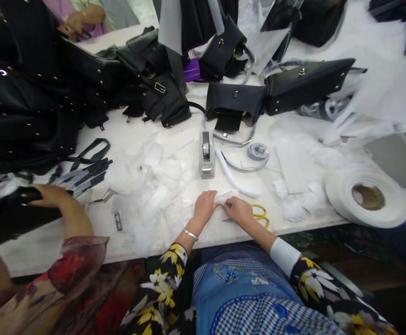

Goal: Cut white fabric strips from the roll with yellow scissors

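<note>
At the table's front edge my left hand [205, 206] and my right hand [239, 211] almost meet over a thin white sheet [229, 194]. The fingers of my right hand are pinched on its near edge. My left hand bends over the sheet's left end, thumb toward the right hand. Yellow-handled scissors [260, 215] lie beside my right hand, blades partly hidden beneath it. A curved white foam tube [236, 177] rests just beyond the sheet. Behind my left hand stands a clear tape dispenser [207, 156].
Black handbags [236, 100] line the back, with more piled left. Crumpled white wrapping [150, 172] spreads left of my hands. A large white roll [366, 197] sits right. A co-worker's hand [51, 197] touches a black bag at left; another person's hands [80, 21] show at the far side.
</note>
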Demonstrator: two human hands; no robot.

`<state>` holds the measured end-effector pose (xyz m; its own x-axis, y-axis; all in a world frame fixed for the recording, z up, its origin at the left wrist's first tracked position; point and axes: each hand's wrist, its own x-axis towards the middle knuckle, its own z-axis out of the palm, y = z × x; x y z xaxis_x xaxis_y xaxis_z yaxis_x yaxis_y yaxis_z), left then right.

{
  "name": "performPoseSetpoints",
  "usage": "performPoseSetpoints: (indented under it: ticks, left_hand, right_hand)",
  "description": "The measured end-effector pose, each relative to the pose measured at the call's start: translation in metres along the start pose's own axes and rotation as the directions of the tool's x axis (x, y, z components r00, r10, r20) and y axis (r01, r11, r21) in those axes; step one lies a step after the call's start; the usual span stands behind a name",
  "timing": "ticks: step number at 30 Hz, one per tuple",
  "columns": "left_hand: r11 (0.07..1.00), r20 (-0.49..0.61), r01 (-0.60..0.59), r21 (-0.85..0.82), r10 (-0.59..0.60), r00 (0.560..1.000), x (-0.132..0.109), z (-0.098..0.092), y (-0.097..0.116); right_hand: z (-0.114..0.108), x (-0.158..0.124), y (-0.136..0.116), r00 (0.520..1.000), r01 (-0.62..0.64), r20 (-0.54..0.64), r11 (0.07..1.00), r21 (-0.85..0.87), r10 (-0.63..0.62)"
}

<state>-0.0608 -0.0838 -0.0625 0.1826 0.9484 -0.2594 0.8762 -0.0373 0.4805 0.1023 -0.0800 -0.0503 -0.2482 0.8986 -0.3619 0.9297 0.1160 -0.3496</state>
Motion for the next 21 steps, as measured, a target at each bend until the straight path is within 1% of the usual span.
performPoseSetpoints:
  ticks: [2, 4, 7, 9, 11, 13, 14, 15, 17, 19, 21]
  left_hand:
    - [1.0, 0.015, -0.011, -0.003, 0.011, 1.0, 0.008, 0.003, -0.007]
    - [1.0, 0.01, -0.025, -0.014, 0.025, 1.0, 0.011, 0.004, -0.012]
    - [1.0, 0.005, 0.0, -0.002, 0.0, 1.0, 0.014, 0.003, -0.012]
    - [0.999, 0.026, 0.036, 0.021, -0.036, 0.999, 0.016, 0.0, -0.01]
    - [0.997, 0.061, 0.063, 0.041, -0.065, 0.996, 0.019, -0.002, -0.006]
    - [0.996, 0.088, 0.071, 0.063, -0.076, 0.993, 0.021, -0.005, -0.003]
    - [0.995, 0.095, 0.067, 0.076, -0.074, 0.993, 0.022, -0.006, -0.002]
    - [0.994, 0.096, 0.063, 0.092, -0.072, 0.993, 0.023, -0.007, -0.001]
    - [0.991, 0.084, 0.054, 0.121, -0.065, 0.994, 0.022, -0.007, 0.001]
    - [0.99, 0.064, 0.045, 0.135, -0.054, 0.996, 0.021, -0.005, 0.001]
    - [0.99, 0.046, 0.035, 0.137, -0.042, 0.998, 0.019, -0.003, 0.0]
  right_hand:
    - [0.001, -0.005, 0.001, 1.0, -0.003, -0.008, 1.0, 0.024, 0.004]
    - [0.001, -0.014, 0.006, 0.999, 0.026, -0.048, 0.996, 0.084, -0.023]
    - [0.001, -0.031, 0.021, 0.988, 0.09, -0.141, 0.975, 0.205, -0.062]
    - [0.001, -0.036, 0.031, 0.973, 0.127, -0.218, 0.959, 0.253, -0.071]
    - [-0.001, -0.032, 0.037, 0.947, 0.195, -0.299, 0.953, 0.233, -0.12]
    - [-0.005, -0.017, 0.038, 0.915, 0.295, -0.326, 0.945, 0.141, -0.237]
    - [-0.007, -0.008, 0.037, 0.902, 0.342, -0.307, 0.936, 0.08, -0.303]
    - [-0.01, 0.002, 0.034, 0.894, 0.381, -0.264, 0.925, 0.017, -0.363]
    - [-0.017, 0.021, 0.028, 0.889, 0.428, -0.134, 0.899, -0.097, -0.438]
    - [-0.023, 0.034, 0.022, 0.897, 0.433, -0.012, 0.882, -0.186, -0.442]
    - [-0.026, 0.042, 0.015, 0.912, 0.407, 0.053, 0.879, -0.247, -0.407]
